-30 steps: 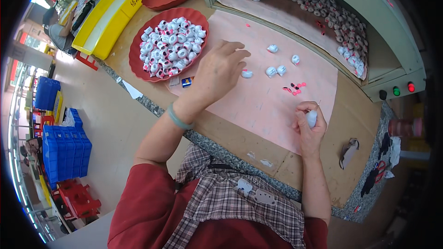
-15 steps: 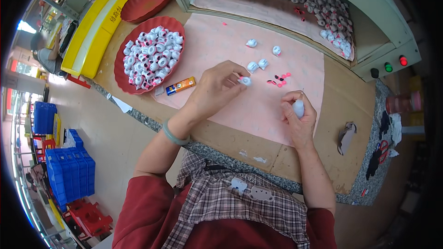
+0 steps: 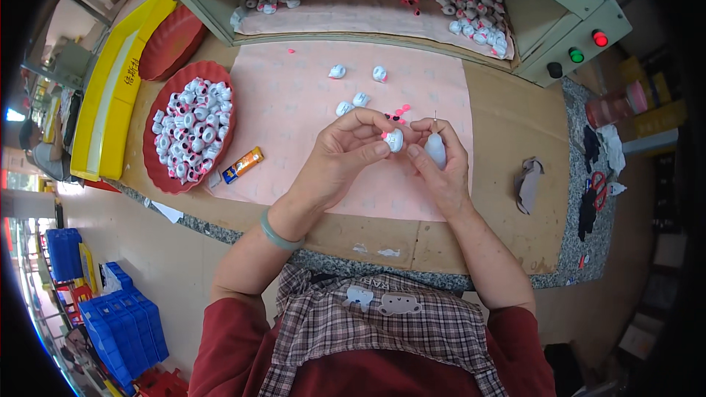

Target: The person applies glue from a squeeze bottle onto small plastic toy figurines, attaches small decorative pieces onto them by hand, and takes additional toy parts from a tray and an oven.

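The left hand (image 3: 346,151) pinches a small white rounded plastic piece with a pink dot (image 3: 394,140) between thumb and fingertips, above the pale pink paper sheet (image 3: 294,114) on the brown cardboard worktop (image 3: 507,125). The right hand (image 3: 441,158) is closed around a small pale squeeze bottle with a thin needle tip (image 3: 435,148), just beside the piece. To do this well, I judge the piece should stay steady and turned so its pink spot faces the tip, the two hands braced against each other. A few more white pieces (image 3: 351,103) and tiny pink beads (image 3: 398,113) lie on the sheet; a red round tray heaped with white pieces (image 3: 158,176) sits to the left
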Demonstrator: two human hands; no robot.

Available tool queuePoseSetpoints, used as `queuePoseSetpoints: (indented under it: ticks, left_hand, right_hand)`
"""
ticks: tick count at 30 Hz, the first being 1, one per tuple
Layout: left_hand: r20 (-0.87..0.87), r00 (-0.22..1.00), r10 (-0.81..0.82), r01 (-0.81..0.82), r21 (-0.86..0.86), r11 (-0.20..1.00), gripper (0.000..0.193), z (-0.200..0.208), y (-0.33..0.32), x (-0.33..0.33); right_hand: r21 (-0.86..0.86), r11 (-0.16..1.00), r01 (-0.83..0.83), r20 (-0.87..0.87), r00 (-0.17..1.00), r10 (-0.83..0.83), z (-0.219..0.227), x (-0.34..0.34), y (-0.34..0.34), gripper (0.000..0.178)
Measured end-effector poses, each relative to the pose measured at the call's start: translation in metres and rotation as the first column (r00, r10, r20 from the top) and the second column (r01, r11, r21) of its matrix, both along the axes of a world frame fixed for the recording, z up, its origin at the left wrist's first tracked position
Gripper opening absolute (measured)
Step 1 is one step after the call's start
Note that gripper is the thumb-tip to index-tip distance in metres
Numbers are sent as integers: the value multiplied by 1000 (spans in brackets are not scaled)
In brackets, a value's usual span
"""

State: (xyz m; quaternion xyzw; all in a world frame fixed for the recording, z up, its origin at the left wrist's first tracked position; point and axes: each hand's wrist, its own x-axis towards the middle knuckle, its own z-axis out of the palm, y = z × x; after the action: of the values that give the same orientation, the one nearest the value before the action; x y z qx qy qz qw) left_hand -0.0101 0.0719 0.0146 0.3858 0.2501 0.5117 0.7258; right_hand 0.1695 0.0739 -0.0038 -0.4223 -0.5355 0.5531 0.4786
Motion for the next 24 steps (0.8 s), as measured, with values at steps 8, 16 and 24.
queuePoseSetpoints:
  ticks: [8,16,24]
  left_hand:
    - [-252,963,99,-88,55,995,25,2,-3,5]
    - [-305,950,74,-75,8,997,33,-12,-14,9]
    - [-171,984,58,-58,6,998,33,-14,-15,11]
  right_hand:
    - [180,982,51,-54,998,-42,-6,-1,4,27]
    - [276,954,117,1,993,-122,-20,2,5,29]
    - [421,887,187,-11,980,-201,-21,0,2,28]
